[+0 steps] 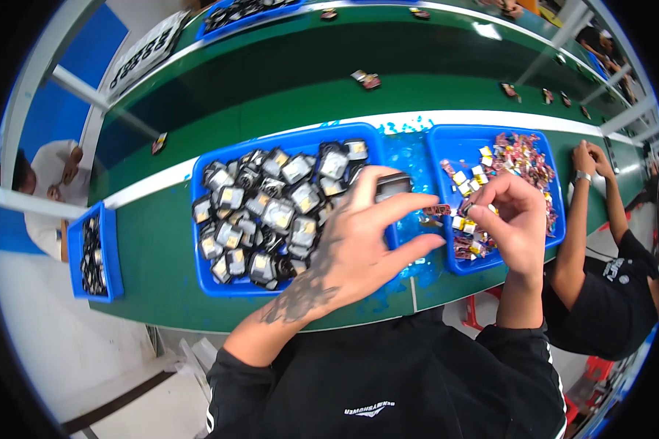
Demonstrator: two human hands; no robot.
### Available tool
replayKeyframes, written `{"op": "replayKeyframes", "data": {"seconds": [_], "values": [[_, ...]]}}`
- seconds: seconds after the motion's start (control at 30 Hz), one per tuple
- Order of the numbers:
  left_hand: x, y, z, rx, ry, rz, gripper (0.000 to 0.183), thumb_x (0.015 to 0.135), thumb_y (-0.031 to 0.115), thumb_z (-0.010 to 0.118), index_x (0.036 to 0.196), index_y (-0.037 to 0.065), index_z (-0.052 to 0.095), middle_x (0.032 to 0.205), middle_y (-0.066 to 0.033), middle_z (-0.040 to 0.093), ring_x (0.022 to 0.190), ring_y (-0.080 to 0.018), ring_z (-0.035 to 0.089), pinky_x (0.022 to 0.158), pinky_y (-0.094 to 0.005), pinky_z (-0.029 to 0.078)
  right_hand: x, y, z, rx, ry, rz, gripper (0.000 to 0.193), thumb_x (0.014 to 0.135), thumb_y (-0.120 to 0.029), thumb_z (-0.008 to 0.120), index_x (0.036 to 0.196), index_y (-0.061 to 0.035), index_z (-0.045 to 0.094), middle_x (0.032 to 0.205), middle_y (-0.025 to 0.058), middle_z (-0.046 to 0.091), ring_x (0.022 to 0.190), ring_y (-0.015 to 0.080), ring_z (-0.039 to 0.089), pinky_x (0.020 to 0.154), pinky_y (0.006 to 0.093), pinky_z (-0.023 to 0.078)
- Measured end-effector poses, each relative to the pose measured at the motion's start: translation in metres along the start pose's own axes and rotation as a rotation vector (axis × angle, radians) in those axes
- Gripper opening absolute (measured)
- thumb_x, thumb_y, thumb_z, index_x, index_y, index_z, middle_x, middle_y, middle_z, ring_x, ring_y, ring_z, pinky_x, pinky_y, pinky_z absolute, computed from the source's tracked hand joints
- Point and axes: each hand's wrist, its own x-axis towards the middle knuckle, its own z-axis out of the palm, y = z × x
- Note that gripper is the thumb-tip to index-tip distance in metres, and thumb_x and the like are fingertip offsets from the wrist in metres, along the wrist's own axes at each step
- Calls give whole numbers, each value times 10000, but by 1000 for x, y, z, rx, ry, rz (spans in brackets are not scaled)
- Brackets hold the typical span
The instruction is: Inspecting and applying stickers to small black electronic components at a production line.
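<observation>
My left hand [373, 238] reaches over the right edge of a blue tray [198, 208] heaped with black-and-clear plastic housings [278, 216]. Its thumb and index finger are spread, with nothing gripped between them. A small reddish circuit board [438, 210] shows just beyond those fingertips, pinched at its right end by my right hand [516, 219]. That hand is over a second blue tray [439, 139], which holds many small circuit boards with white and yellow parts [523, 161]. Behind my left index finger lies a dark rectangular piece [393, 186], partly hidden.
A green conveyor belt [271, 95] with scattered small assemblies [367, 79] runs beyond a white rail. At the left stands a narrow blue bin [110, 252] of black parts. Co-workers sit at left [51, 183] and right [600, 285]. Blue bits litter the gap between trays.
</observation>
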Motion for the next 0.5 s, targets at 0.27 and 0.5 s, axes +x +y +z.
{"op": "replayKeyframes", "data": {"seconds": [0.27, 0.5], "values": [[-7, -15, 1, -78, -67, -45, 130, 741, 99, 797, 845, 66, 728, 800, -84, 623, 959, -228, 578, 765, -337, 479, -1, 1, 38, -137, -144, -34, 90, 807, 23, 696, 838, 8, 613, 837, 70, 651, 782, 132, 612, 720, 274, 488], [-22, -33, 10, -381, 76, -209, 131, 814, 138, 755, 867, 21, 730, 834, -86, 648, 839, -168, 607, 765, -319, 490, -4, 13, 48, -213, -178, -279, 86, 808, 33, 666, 878, 11, 622, 875, 107, 640, 805, 204, 616, 710, 305, 484]]}}
